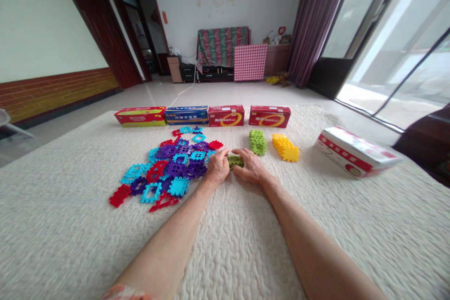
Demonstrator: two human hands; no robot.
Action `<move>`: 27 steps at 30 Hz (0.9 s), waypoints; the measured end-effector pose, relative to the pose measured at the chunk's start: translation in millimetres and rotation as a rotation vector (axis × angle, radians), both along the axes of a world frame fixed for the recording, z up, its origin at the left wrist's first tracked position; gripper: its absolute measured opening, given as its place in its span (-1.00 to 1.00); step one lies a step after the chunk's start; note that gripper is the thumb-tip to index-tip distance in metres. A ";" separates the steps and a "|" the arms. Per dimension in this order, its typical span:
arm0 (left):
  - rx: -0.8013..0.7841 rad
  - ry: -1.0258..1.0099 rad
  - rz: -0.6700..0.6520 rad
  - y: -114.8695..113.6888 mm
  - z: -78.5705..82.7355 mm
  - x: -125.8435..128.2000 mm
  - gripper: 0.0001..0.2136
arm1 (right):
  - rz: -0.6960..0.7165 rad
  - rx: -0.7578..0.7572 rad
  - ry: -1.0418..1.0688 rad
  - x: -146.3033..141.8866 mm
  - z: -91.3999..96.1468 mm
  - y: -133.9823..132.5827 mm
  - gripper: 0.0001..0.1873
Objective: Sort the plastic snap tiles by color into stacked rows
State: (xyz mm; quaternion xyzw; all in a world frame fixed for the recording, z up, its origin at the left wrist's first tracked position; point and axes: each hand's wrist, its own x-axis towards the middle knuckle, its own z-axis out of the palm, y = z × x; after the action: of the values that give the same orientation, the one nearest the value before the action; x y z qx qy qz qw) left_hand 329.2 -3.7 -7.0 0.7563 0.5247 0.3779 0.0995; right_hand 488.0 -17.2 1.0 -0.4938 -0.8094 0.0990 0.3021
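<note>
Between my two hands lies a short row of green interlocking plastic blocks [235, 161] with notched edges. My left hand [218, 167] is closed at its left end, fingers bent against the blocks. My right hand [251, 167] curls round the right end, hiding part of it. Just beyond stands another row of green blocks [258, 142], and a row of yellow blocks [285, 148] lies to its right. Left of my hands spreads a loose pile of notched pieces: purple pieces [176, 168], light-blue pieces [178, 186] and red pieces [120, 195], some with open frames.
Across the back stand a red and green box [140, 116], a blue box [187, 116], a red box [226, 116] and another red box [270, 116]. A white and red box [355, 152] sits at the right. Everything rests on a cream quilted cover [225, 253].
</note>
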 end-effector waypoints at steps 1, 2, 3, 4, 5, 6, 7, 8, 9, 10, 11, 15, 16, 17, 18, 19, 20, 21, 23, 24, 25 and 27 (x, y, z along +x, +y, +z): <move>0.002 -0.001 -0.001 0.2 -0.2 0.1 -0.59 | -0.011 0.000 -0.006 -0.3 -0.1 0.4 -0.46; 0.005 -0.002 0.001 0.3 -0.3 0.2 -0.59 | -0.025 -0.001 -0.012 -0.6 -0.3 0.7 -0.46; 0.008 -0.002 0.004 0.4 -0.3 0.2 -0.60 | -0.035 -0.004 -0.021 -0.9 -0.5 1.1 -0.48; 0.009 -0.002 0.007 0.4 -0.3 0.3 -0.60 | -0.041 -0.008 -0.030 -1.1 -0.8 1.4 -0.51; 0.009 -0.004 0.010 0.3 -0.2 0.3 -0.60 | -0.040 -0.010 -0.037 -1.2 -1.3 1.7 -0.54; 0.008 -0.006 0.011 0.2 0.0 0.3 -0.61 | -0.038 -0.008 -0.039 -1.3 -2.0 2.0 -0.56; 0.006 -0.008 0.010 0.0 0.1 0.3 -0.62 | -0.034 -0.004 -0.033 -1.4 -2.7 2.2 -0.57; 0.004 -0.012 0.009 -0.3 0.3 0.3 -0.62 | -0.031 0.002 -0.019 -1.4 -3.4 2.3 -0.57; 0.002 -0.017 0.011 -0.6 0.3 0.2 -0.62 | -0.034 0.011 0.004 -1.3 -3.8 2.3 -0.56; 0.002 -0.024 0.017 -0.9 0.2 0.1 -0.62 | -0.042 0.028 0.036 -1.0 -3.9 2.3 -0.54; 0.000 -0.033 0.023 -1.2 0.0 -0.1 -0.62 | -0.055 0.056 0.072 -0.4 -3.5 2.2 -0.52; -0.015 -0.057 0.035 -0.7 -1.8 -1.1 -0.60 | -0.252 0.257 0.178 7.6 1.5 3.0 -0.48; -0.020 -0.054 0.037 -0.3 -2.3 -1.3 -0.61 | -0.332 0.288 0.182 11.0 2.6 3.7 -0.48; -0.024 -0.050 0.038 0.2 -2.8 -1.4 -0.62 | -0.408 0.298 0.178 14.9 3.3 4.6 -0.47; -0.027 -0.048 0.038 0.7 -3.1 -1.5 -0.63 | -0.472 0.291 0.168 18.8 3.4 5.6 -0.46; -0.028 -0.048 0.036 1.1 -3.3 -1.5 -0.63 | -0.516 0.274 0.152 22.5 2.9 6.5 -0.45; -0.028 -0.050 0.031 1.4 -3.5 -1.4 -0.63 | -0.543 0.253 0.133 25.7 1.9 7.3 -0.43; -0.027 -0.050 0.026 1.7 -3.5 -1.4 -0.64 | -0.555 0.232 0.113 28.3 0.4 8.0 -0.41; -0.021 -0.046 0.018 2.3 -3.7 -1.2 -0.65 | -0.557 0.202 0.077 31.6 -3.2 8.8 -0.39; -0.018 -0.042 0.013 2.7 -3.9 -1.1 -0.65 | -0.551 0.194 0.062 32.4 -4.9 9.1 -0.37; -0.013 -0.040 0.007 3.2 -4.4 -1.1 -0.65 | -0.546 0.193 0.052 32.8 -6.4 9.3 -0.36; 0.001 -0.042 -0.003 4.4 -5.8 -1.1 -0.66 | -0.540 0.216 0.046 32.7 -7.9 9.7 -0.34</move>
State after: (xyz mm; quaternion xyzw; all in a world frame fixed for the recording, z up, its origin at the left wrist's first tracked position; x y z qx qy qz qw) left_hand 328.0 0.7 -12.7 0.7489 0.5214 0.3938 0.1108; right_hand 520.7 -7.5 -6.9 -0.6540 -0.6476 -0.0605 0.3864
